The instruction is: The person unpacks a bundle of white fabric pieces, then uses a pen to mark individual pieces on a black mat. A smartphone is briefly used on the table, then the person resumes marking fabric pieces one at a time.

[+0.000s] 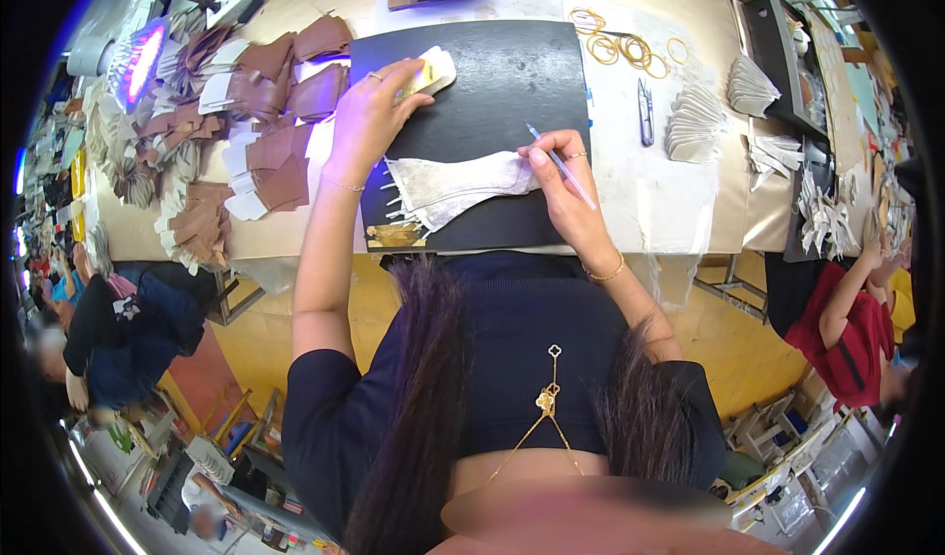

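Observation:
A black board (492,73) lies on the table before me. On its upper left part my left hand (374,107) has its fingers closed over a cream-coloured, rounded block (433,71) with yellowish stains. My right hand (566,186) pinches a thin white pen-like stick (574,176), its pointed end up and to the left. Beneath that hand's fingers, its right end touched by them, lies a stack of pale grey-white cut pieces (458,186). The pieces are long and waisted, with narrow strips sticking out at their left end.
Piles of brown and white cut pieces (266,161) cover the table's left side, below a lit lamp (143,63). To the right are yellow rubber bands (630,51), thread snips (646,112) and fanned pale pieces (697,122). Other people sit at both sides, one in red (847,329).

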The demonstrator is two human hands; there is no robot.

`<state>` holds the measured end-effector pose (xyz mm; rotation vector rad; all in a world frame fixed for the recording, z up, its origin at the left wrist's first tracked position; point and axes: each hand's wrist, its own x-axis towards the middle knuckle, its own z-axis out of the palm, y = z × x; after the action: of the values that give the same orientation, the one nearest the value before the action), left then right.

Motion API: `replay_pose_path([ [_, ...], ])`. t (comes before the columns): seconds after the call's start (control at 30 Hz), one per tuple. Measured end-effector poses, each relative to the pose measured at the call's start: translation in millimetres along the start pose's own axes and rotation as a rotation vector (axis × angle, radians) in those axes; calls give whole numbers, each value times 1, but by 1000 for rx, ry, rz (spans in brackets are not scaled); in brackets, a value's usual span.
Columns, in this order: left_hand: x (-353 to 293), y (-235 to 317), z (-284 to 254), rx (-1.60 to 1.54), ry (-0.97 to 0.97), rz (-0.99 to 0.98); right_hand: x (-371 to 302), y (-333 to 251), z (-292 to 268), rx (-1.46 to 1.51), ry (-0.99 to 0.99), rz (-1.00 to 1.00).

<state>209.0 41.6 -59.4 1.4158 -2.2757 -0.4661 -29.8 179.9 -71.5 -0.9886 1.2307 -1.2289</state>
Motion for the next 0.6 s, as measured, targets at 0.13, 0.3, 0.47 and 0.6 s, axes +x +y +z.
replay_pose_path([
  [0.13,-11,8,-3,-50,80,88,-1,-4,-13,-8,118,-66],
  [0.3,-55,55,8,-255,-245,305,11,-10,-19,7,159,-79],
  [0.47,-66,60,18,-190,-208,308,13,-16,-19,-11,114,-114],
  [0.6,-69,57,18,-179,-186,346,12,-14,-18,-3,106,-88],
])
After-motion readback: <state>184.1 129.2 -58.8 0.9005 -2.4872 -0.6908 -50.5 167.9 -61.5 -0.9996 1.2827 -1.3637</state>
